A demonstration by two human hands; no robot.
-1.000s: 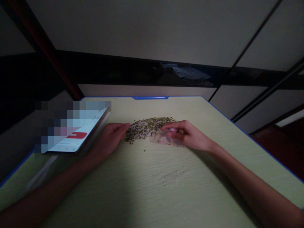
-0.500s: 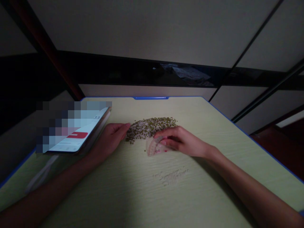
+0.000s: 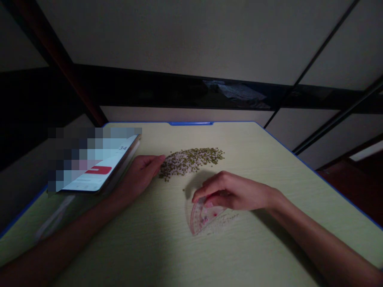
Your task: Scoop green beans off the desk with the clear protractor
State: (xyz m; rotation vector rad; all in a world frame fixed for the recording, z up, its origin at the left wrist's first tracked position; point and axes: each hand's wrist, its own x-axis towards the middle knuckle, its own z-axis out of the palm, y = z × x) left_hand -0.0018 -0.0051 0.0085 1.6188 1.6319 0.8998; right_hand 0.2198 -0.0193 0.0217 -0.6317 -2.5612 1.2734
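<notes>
Head view: right hand (image 3: 230, 189), pinching protractor (image 3: 197, 219); heap (image 3: 193, 161) at its ten o'clock, axis eight-to-two; left hand (image 3: 145, 171) nearer, curled, contents cannot be told.

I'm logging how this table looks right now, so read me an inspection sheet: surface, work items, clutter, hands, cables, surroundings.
Surface: pale wood-grain table with a blue rim.
Work items: a mixed pile of green beans and pale grains; a clear protractor partly overlapping a small pale pile in view.
Clutter: a device with a lit screen at the left, partly pixelated; one stray bean.
Hands: left hand at the mixed pile's left end, grip unclear; right hand holds the protractor.
Cables: a pale strip near the left forearm; strap or cable, cannot tell.
Surroundings: pale panels; a dark recess holding something crumpled.
</notes>
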